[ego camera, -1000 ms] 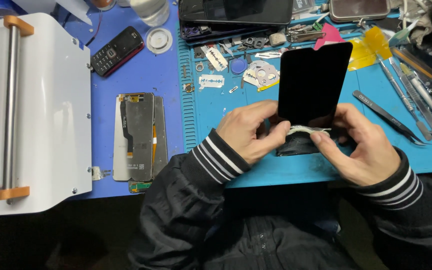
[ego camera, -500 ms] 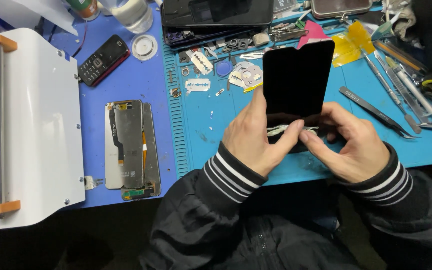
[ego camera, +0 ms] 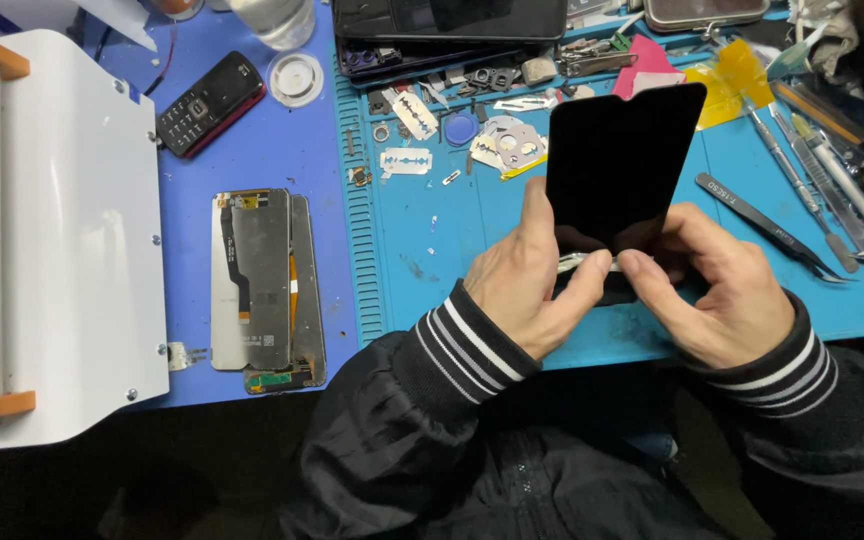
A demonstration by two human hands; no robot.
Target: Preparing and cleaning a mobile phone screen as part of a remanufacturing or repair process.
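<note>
Both hands meet over the teal work mat point(ego camera: 432, 230), holding a black phone screen panel point(ego camera: 620, 165) tilted up at its lower edge. The left hand point(ego camera: 532, 280) is curled, thumb and fingers closed on the panel's lower left; the right hand point(ego camera: 722, 285) pinches its lower right, where a thin pale strip point(ego camera: 584, 262) shows between the thumbs. Black tweezers point(ego camera: 772, 225) lie just right of the panel, razor blades point(ego camera: 407, 160) and small metal parts to its left. Two bare display assemblies point(ego camera: 264, 285) lie stacked on the blue mat, near a white machine point(ego camera: 62, 230). A black keypad phone point(ego camera: 209, 103) rests farther up.
</note>
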